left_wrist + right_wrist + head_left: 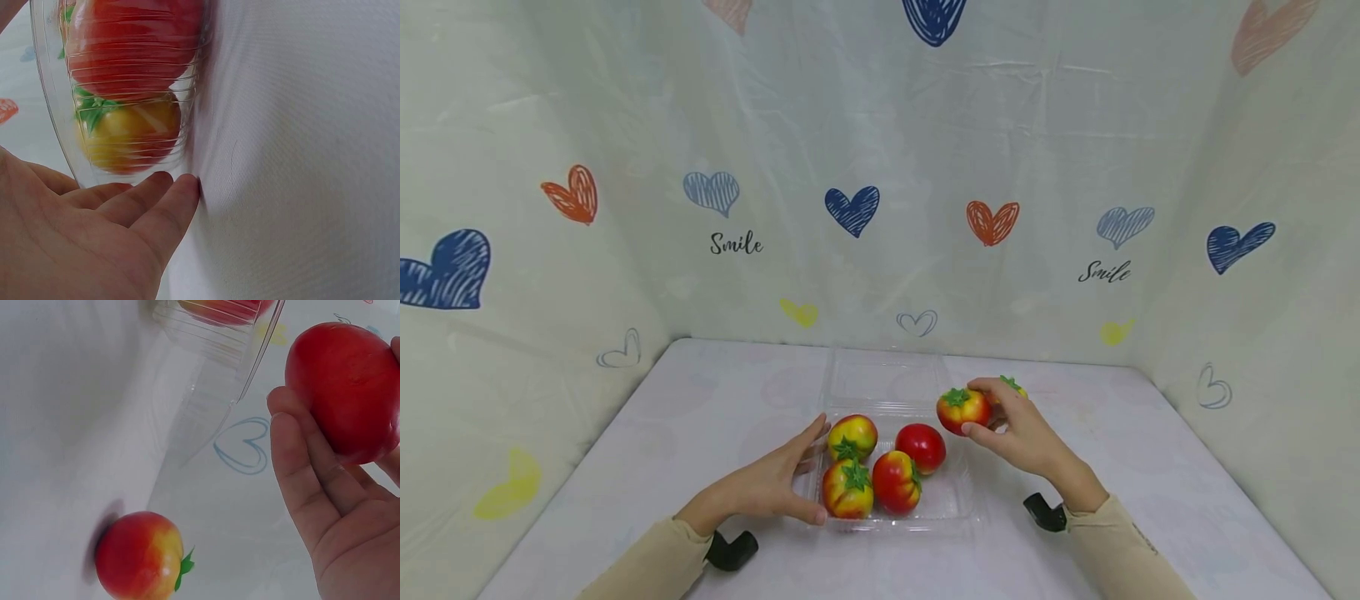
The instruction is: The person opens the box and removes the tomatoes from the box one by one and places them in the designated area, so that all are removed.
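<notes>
My right hand [1018, 425] grips a red-and-yellow toy tomato [958, 410] with a green leafy top, lifted beside the right rim of a clear plastic clamshell box [943, 500]. In the right wrist view its smooth red underside shows above the fingers [294, 462]. My left hand [767, 479] is spread at the box's left side, thumb by the front corner and fingertips right at the wall. Inside the box sit a yellowish tomato [854, 435], a red one [921, 447] and two red-and-yellow ones in front [847, 490].
Another toy tomato [140, 556] lies on the white table to the right, partly hidden behind my right hand in the head view. The box's clear lid [886, 379] is folded back away from me. A heart-printed curtain [925, 275] surrounds the table.
</notes>
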A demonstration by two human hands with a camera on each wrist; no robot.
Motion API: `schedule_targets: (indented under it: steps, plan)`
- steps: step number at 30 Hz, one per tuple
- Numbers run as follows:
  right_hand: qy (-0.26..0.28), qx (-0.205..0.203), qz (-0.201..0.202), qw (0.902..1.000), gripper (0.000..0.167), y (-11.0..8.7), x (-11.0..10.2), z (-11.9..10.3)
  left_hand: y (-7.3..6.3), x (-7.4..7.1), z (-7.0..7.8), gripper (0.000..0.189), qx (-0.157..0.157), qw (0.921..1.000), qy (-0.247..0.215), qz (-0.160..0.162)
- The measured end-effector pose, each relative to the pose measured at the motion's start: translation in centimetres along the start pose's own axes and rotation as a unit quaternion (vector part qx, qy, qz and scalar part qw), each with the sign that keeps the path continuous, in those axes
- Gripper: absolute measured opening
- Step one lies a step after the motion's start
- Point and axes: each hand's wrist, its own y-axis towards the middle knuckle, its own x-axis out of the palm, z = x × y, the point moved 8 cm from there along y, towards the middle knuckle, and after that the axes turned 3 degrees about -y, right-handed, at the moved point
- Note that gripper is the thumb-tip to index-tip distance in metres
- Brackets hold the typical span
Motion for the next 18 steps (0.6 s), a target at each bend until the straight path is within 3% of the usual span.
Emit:
schedule_targets:
  steps: [18]
  plan:
    - [0.007,-0.005,0.016,0.9998,0.052,-0.10,-0.31,0.16,-0.09,0.10,-0.09,0.120,-0.006,1.0000,0.003,0.004]
